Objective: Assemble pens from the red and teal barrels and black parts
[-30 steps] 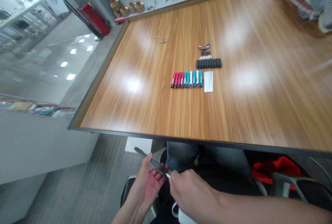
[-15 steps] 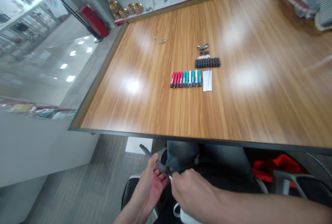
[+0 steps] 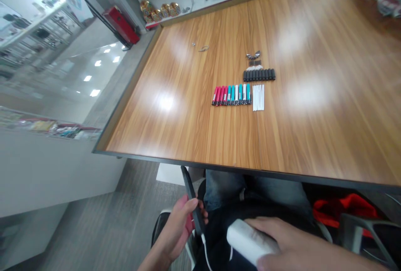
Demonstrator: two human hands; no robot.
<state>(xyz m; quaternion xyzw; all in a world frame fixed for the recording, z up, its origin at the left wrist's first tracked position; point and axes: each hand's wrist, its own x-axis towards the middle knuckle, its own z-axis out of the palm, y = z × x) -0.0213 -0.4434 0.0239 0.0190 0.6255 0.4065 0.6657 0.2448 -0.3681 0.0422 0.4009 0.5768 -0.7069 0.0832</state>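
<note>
Two objects fill our hands, both held below the near edge of the desk (image 3: pixel 175 131). With our left hand (image 3: pixel 181 223) we hold a slim black device (image 3: pixel 189 188), the grip closed around its lower half; the device tilts steeply, its top end towards the desk's edge. A white cable (image 3: pixel 204 245) runs down from its lower end. Our right hand (image 3: pixel 280 233) has its grip wrapped about a white block (image 3: pixel 246 237), to the right of the device and apart from it. We cannot tell whether the cable joins the block.

On the desk we see a row of pink, teal and white barrels (image 3: pixel 232 94), with white rods (image 3: pixel 258 97) just to its right. Beyond them lie black tubes (image 3: pixel 259 75) side by side, then small white pieces (image 3: pixel 254 68), dark strips (image 3: pixel 255 62) and shiny metal pieces (image 3: pixel 253 56). Farther left we make out a thin curved piece (image 3: pixel 203 48). Red cloth (image 3: pixel 344 209) lies below the desk, to our right.
</note>
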